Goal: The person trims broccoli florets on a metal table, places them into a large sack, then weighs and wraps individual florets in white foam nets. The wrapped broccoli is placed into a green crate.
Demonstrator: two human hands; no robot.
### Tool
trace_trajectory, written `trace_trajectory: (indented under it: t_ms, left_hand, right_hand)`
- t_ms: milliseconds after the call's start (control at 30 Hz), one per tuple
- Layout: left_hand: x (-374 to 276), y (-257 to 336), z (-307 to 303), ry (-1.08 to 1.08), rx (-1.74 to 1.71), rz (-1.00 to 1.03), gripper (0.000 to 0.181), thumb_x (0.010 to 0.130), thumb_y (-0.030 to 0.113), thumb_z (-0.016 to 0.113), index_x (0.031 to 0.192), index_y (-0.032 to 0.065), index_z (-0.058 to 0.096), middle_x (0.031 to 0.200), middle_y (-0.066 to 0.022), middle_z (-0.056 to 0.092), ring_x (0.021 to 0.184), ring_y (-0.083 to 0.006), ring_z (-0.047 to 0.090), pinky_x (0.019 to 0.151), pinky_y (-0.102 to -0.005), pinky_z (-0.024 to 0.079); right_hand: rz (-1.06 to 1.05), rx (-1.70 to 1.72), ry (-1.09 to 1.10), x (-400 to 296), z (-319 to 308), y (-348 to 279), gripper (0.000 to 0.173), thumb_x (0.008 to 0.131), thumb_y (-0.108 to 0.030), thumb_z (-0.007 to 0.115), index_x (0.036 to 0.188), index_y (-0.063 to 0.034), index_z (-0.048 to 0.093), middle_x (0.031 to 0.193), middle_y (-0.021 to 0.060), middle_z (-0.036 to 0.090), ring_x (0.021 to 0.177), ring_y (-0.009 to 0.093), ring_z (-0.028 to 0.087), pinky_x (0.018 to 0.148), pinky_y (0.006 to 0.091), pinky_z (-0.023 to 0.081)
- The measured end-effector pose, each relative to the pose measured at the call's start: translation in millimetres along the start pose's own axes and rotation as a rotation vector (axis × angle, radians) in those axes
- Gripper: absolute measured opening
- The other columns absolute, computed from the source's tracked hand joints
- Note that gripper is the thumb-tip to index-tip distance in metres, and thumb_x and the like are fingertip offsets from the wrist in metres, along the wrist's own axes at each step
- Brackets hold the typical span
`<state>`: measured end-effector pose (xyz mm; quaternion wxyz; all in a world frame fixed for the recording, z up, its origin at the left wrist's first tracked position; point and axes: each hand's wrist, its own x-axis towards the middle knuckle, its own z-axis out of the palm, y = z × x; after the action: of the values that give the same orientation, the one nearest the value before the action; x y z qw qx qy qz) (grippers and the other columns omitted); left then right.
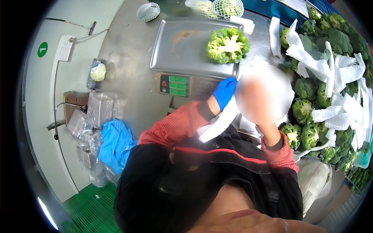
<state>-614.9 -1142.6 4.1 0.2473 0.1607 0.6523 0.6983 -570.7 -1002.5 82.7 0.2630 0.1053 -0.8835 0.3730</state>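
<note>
My left hand (225,91), in a blue glove, grips a white foam net sleeve (218,125) that hangs down in front of my apron. Close beside it on the right is my right hand (256,96). A round blur covers most of that hand, so what its fingers do is hidden. Just beyond both hands stands a weighing scale with a steel pan (189,46). One broccoli head (228,45) lies stem side up at the right of the pan. The scale's lit green display (177,86) faces me.
Broccoli heads (306,87) are heaped on the right, with loose foam sleeves (309,61) strewn over them. Netted heads (228,8) sit behind the scale. At left are a wrapped cabbage (98,72), clear plastic packs (100,109) and a blue plastic bag (116,145).
</note>
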Motion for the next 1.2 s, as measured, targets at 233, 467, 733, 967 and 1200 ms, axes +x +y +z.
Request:
trace_trajectory:
  t_ms: [233,467,733,967,1200]
  left_hand:
    - [-11.9,27.5,-49.0,0.405,0.071,-0.005,0.010,0.090,0.010,0.049,0.081,0.0047,0.046,0.073,0.0026,0.042,0.069,-0.0058,0.038,0.061,-0.0221,0.037]
    - [24.5,20.6,-78.2,0.476,-0.098,0.050,0.046,0.080,0.006,0.062,0.122,0.0027,0.045,0.070,0.0047,0.045,0.062,-0.0038,0.041,0.057,-0.0190,0.038]
    - [31.4,16.8,-85.3,0.383,0.016,0.029,0.055,0.079,0.007,0.064,0.128,0.0022,0.042,0.072,0.0029,0.048,0.064,-0.0051,0.044,0.058,-0.0199,0.040]
    - [30.7,14.3,-73.3,0.429,0.003,0.055,0.048,0.078,0.005,0.065,0.123,0.0045,0.047,0.069,0.0061,0.044,0.062,-0.0028,0.040,0.056,-0.0183,0.037]
    - [33.7,12.1,-74.4,0.415,-0.030,0.052,0.049,0.079,0.004,0.064,0.124,0.0058,0.046,0.071,0.0061,0.045,0.062,-0.0024,0.040,0.057,-0.0179,0.038]
  right_hand:
    - [0.084,-0.039,-0.237,67.0,24.8,14.8,0.020,0.078,-0.013,0.061,0.098,-0.0111,0.059,0.081,0.0059,0.055,0.069,0.024,0.058,0.060,0.0341,0.047]
    - [-0.055,-0.285,-0.518,113.3,72.5,41.2,0.036,0.077,-0.023,0.063,0.112,-0.0184,0.054,0.099,0.0043,0.054,0.084,0.028,0.059,0.069,0.0378,0.049]
    - [-0.028,-0.278,-0.557,131.8,75.1,41.8,0.023,0.076,-0.019,0.059,0.097,-0.0113,0.054,0.091,0.0100,0.060,0.081,0.031,0.060,0.067,0.0411,0.048]
    - [-0.047,-0.273,-0.679,136.2,66.1,37.9,0.019,0.076,-0.018,0.059,0.092,-0.0094,0.053,0.085,0.0096,0.058,0.077,0.031,0.060,0.065,0.0404,0.048]
    - [-0.090,-0.233,-0.584,127.5,69.3,40.6,0.022,0.075,-0.016,0.063,0.094,-0.0083,0.057,0.086,0.0092,0.057,0.078,0.032,0.058,0.066,0.0406,0.047]
